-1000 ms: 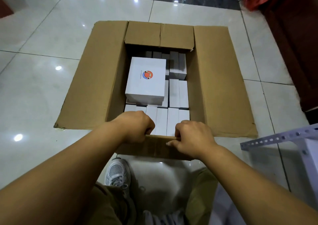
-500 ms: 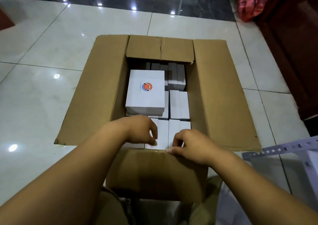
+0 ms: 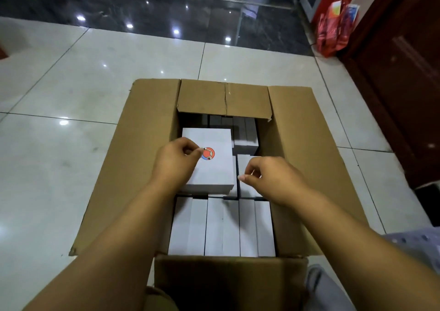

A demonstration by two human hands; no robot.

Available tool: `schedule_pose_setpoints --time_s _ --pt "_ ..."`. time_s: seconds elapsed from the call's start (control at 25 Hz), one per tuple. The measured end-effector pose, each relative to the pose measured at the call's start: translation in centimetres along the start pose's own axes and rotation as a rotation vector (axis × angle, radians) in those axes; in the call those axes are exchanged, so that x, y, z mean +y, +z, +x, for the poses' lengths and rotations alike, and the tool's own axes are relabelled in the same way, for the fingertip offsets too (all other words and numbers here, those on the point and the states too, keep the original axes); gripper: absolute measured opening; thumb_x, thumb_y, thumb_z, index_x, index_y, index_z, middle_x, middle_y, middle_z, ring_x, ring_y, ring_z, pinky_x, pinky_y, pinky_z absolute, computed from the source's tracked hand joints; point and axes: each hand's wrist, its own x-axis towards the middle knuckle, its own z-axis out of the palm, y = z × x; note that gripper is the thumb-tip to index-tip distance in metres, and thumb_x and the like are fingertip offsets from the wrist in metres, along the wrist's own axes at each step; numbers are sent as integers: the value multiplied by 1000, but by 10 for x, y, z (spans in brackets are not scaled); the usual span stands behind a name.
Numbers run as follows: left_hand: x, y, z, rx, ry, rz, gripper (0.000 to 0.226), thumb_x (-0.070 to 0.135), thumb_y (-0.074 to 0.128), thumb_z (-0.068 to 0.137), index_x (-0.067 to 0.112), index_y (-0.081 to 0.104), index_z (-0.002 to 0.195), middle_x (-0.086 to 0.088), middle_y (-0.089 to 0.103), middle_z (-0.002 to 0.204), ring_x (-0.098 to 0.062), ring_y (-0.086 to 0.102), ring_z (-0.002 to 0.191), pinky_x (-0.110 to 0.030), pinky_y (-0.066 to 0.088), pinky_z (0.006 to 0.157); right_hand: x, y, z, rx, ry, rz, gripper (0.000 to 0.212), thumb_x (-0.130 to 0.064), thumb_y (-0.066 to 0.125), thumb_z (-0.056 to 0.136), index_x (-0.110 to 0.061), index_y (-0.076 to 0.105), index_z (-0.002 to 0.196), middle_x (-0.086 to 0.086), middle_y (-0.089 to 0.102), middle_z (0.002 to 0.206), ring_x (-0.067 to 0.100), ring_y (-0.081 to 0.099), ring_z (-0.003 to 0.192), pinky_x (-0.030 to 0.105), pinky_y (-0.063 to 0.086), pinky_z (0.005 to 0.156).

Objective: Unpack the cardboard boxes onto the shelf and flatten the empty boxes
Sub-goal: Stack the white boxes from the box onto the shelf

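Both hands moved off near flap: left hand (image 3: 176, 160) and right hand (image 3: 269, 179), fingers loosely curled, holding nothing, over flat white logo box (image 3: 214, 168) inside open brown cardboard box (image 3: 133, 168), frame centre

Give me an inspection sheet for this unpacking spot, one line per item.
Surface: glossy white tile floor, dark tiles beyond.
Job's things: cardboard box open, four flaps folded out, packed with upright white boxes; one logo box lies flat on top.
Clutter: red bags by the wooden door.
Hands: left hand over the logo box, right hand beside it, fingers loosely curled, holding nothing.
Cables: nothing seen.
Surroundings: perforated metal shelf at right edge.
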Motion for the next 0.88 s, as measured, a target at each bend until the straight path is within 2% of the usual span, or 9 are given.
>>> schedule_pose_setpoints --time_s 0.12,0.2,0.24,0.32,0.36,0.44,0.56,0.72,0.88 --pt "-8 -9 18 128 -25 -80 5 23 64 89 19 67 86 8 65 79 -8 60 74 -22 47 65 -12 -8 22 116 50 17 24 -45 56 94 -24 64 102 -4 65 96 14 59 86 34 53 75" --pt "-13 -12 31 171 -4 -80 6 20 63 89 17 67 92 6 66 83 -10 61 79 -20 46 66 -21 -11 38 174 55 21 23 -42 56 94 -21 63 103 -2 64 98 16 58 86 30 50 71" --pt "-16 -13 39 180 26 -36 10 20 64 88 15 67 97 3 66 89 -13 60 83 -22 46 69 -25 -11 47 192 52 10 24 -41 56 95 -21 63 105 -1 64 100 17 58 88 29 48 69" --pt "-21 -15 54 159 92 123 22 22 65 88 13 65 108 -4 62 108 -22 57 102 -33 49 83 -31 -12 66 227 40 -20 26 -40 55 95 -20 61 110 0 63 106 19 58 94 28 46 70" --pt "-23 -17 61 138 108 208 29 23 65 88 13 63 114 -7 58 116 -27 52 111 -38 46 92 -34 -12 77 245 22 -39 27 -40 54 95 -20 61 112 0 62 110 20 57 98 30 48 74" --pt "-26 -21 72 123 95 362 39 24 63 88 11 57 124 -11 50 128 -33 40 120 -36 35 99 -37 -10 101 273 -22 -102 29 -39 54 95 -19 59 116 2 59 116 23 53 107 35 49 82" --pt "-27 -19 91 153 80 545 49 28 62 87 8 50 131 -12 42 138 -34 34 124 -36 28 100 -37 -10 135 306 -55 -252 33 -35 57 94 -18 54 122 5 51 120 26 44 114 34 42 86" --pt "-27 -11 115 116 48 628 54 28 63 85 12 46 134 -8 35 144 -32 31 128 -36 25 102 -29 -8 167 293 -22 -310 41 -26 62 92 -18 46 129 8 43 119 27 44 112 32 38 77" --pt "-27 -7 125 132 29 642 53 29 63 86 14 46 135 -8 39 139 -32 33 123 -38 27 100 -21 -10 186 308 -79 -348 30 -19 58 94 -16 48 122 8 43 116 25 45 105 30 30 69"
